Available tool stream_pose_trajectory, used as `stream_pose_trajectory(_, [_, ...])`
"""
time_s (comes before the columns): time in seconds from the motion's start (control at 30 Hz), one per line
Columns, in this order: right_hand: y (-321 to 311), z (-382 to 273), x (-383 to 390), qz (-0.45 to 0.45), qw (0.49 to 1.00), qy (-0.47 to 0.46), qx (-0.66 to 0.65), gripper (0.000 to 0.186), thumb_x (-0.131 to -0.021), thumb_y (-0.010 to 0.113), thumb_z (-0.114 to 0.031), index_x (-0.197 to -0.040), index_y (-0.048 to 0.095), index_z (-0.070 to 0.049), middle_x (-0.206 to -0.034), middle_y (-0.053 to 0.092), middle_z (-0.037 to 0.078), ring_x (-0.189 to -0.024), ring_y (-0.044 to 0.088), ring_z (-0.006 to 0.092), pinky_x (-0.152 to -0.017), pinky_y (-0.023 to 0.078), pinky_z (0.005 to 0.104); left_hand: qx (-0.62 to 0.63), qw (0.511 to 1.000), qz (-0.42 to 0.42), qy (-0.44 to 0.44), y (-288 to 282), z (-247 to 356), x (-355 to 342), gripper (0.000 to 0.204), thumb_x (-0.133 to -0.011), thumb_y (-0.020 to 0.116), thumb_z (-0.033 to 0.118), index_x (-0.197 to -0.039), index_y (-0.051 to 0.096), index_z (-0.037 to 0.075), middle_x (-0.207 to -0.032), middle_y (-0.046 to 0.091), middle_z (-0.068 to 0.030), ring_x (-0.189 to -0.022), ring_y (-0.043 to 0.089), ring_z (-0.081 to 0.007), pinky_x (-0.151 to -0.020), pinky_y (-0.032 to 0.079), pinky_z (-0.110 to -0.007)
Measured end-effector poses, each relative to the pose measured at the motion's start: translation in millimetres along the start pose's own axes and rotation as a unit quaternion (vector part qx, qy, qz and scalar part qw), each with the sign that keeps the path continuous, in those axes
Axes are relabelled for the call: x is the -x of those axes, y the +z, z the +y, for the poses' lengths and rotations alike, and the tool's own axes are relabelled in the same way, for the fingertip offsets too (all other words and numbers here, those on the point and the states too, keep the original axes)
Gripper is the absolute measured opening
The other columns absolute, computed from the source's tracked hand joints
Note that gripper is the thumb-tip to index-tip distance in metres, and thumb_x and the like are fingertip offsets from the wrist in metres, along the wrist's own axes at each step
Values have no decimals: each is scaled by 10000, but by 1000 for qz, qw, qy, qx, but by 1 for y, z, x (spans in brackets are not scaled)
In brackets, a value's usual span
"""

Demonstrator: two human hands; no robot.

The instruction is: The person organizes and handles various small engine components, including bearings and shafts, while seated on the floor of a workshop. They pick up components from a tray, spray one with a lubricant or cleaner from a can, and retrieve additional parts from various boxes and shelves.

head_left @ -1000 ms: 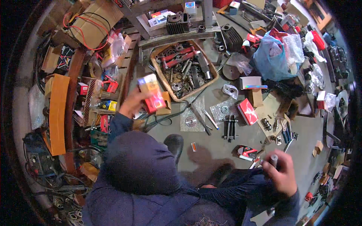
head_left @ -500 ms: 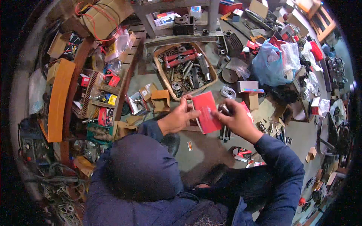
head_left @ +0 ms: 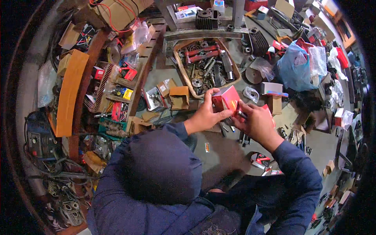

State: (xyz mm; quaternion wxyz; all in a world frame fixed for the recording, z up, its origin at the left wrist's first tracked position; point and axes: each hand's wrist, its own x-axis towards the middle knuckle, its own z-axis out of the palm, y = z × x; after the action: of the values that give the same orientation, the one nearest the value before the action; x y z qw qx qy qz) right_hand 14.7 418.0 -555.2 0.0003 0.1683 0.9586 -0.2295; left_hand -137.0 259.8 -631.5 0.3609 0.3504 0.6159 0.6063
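My left hand (head_left: 209,115) grips a small red box (head_left: 227,96), thumb along its lower part. My right hand (head_left: 256,125) is closed around a short metal cylindrical part (head_left: 242,114) against the box's right side, fingertips near the box. Beyond both hands lies a beige tray (head_left: 178,66) full of metal parts and a red tool. An open brown carton (head_left: 179,98) sits left of the box, and another red box (head_left: 269,111) shows partly behind my right hand.
A blue plastic bag (head_left: 291,66) and scattered boxes lie to the right. An orange-brown board (head_left: 72,94), wooden racks and a dark machine (head_left: 39,145) line the left. A finned metal cylinder (head_left: 207,19) sits on a metal frame ahead. A small sticker (head_left: 207,147) lies on the floor.
My left hand has brought the box rightward from the left side; my right hand came up from the lower right with the metal part to meet it. The box now sits slightly higher, tilted.
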Motion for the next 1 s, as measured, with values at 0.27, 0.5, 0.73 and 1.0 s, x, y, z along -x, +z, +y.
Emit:
stream_pose_trajectory(0.27, [-5,42,-9,-34,931,91,-352,356,-851,631,-149,-1143,677,49,-826,721,117,-731,607,104,-679,516,340,90,995,-32,-18,-20,-1,-6,786,-856,754,113,-1440,232,62,-1292,495,-90,-1165,530,-160,-1002,464,-338])
stream_pose_trajectory(0.5, [-8,53,-2,-51,892,43,-447,317,-888,581,-93,-1154,655,63,-886,680,24,-831,573,77,-751,497,271,75,994,-52,61,-25,25,-3,834,-833,768,80,-1468,227,73,-1330,459,-86,-1200,512,-168,-1033,440,-339])
stream_pose_trajectory(0.73, [-23,40,6,-45,907,70,-412,341,-897,644,-106,-1213,653,22,-943,684,13,-864,578,85,-794,493,272,14,997,-36,68,-26,21,-5,861,-805,824,137,-1453,261,75,-1266,505,-91,-1119,552,-159,-981,472,-336])
stream_pose_trajectory(1.0, [12,-1,-8,-42,918,41,-392,848,-839,795,-99,-1546,328,-70,-1442,524,164,-1310,500,232,-1047,454,337,114,993,3,7,-8,5,-2,716,-889,755,167,-1401,261,90,-1205,520,-74,-1109,538,-150,-976,471,-341])
